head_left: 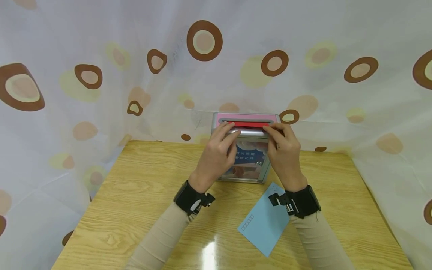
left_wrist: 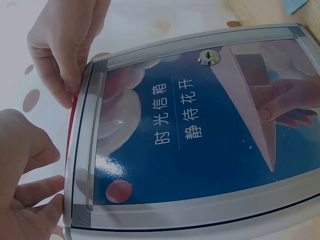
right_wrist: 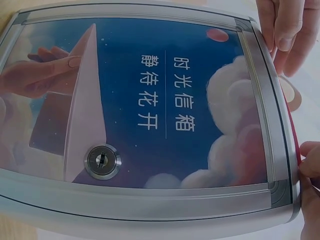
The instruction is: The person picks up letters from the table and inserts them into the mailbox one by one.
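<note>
A metal-framed letter box (head_left: pixel 248 157) stands at the back of the table, its pink top holding a grey-rimmed slot. Out of that slot shows a narrow strip of a red envelope (head_left: pixel 251 124); the rest is hidden inside. My right hand (head_left: pixel 285 153) pinches the strip near its right end. At the left end, my left hand (head_left: pixel 217 152) touches the strip and the box's top edge with extended fingers, the thumb apart from them in the left wrist view. The box's front panel (left_wrist: pixel 135 130) carries a blue picture with white writing and a keyed lock (right_wrist: pixel 102 161).
A light blue envelope (head_left: pixel 266 221) with a row of small printed squares lies on the wooden table (head_left: pixel 141 198), partly under my right wrist. Behind the box and at both sides hangs a white patterned curtain (head_left: pixel 229 82).
</note>
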Demonstrator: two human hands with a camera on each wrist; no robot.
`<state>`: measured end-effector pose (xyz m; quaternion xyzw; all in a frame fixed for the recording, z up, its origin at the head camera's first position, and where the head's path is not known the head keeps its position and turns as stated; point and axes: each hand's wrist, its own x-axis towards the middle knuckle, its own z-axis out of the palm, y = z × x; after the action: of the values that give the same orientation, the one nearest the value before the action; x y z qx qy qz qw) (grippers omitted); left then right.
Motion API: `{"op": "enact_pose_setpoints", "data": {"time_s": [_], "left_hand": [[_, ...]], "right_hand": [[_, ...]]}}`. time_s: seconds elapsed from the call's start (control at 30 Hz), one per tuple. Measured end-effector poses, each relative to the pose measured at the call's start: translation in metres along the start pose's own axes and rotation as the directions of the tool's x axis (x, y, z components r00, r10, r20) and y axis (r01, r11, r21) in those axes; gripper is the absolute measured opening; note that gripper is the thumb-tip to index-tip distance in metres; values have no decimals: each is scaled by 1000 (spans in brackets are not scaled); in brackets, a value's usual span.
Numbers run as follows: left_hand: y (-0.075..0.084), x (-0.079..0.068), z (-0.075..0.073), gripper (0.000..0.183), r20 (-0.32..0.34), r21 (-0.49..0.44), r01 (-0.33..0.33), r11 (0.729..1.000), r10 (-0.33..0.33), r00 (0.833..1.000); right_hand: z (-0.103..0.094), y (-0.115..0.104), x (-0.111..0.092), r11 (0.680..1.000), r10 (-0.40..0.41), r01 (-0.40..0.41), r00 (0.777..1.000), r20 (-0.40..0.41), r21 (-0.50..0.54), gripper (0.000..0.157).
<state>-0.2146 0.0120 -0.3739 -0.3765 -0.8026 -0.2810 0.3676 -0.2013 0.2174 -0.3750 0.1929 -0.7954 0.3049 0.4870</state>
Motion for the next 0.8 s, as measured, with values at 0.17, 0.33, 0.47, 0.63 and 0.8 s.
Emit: {"op": "enact_pose_setpoints", "data": {"time_s": [0.17, 0.33, 0.47, 0.63, 0.8], "left_hand": [[0, 0, 0, 27, 2, -3, 2, 1000, -2, 1000], [0, 1, 0, 26, 10, 9, 4, 1000, -4, 1000], [-1, 0, 1, 25, 18, 23, 6, 1000, -7, 1000], [-2, 2, 2, 25, 30, 36, 15, 999, -16, 999], [-2, 3, 3, 25, 30, 22, 30, 999, -30, 999]], "right_hand": [[0, -1, 2, 1000, 12, -12, 1000, 6, -2, 23], [0, 0, 3, 1000, 25, -25, 1000, 15, -11, 22], [1, 2, 3, 999, 24, -23, 999, 42, -31, 21], [1, 2, 3, 999, 28, -26, 998, 58, -40, 21], [3, 3, 4, 998, 43, -40, 997, 57, -48, 20]]}}
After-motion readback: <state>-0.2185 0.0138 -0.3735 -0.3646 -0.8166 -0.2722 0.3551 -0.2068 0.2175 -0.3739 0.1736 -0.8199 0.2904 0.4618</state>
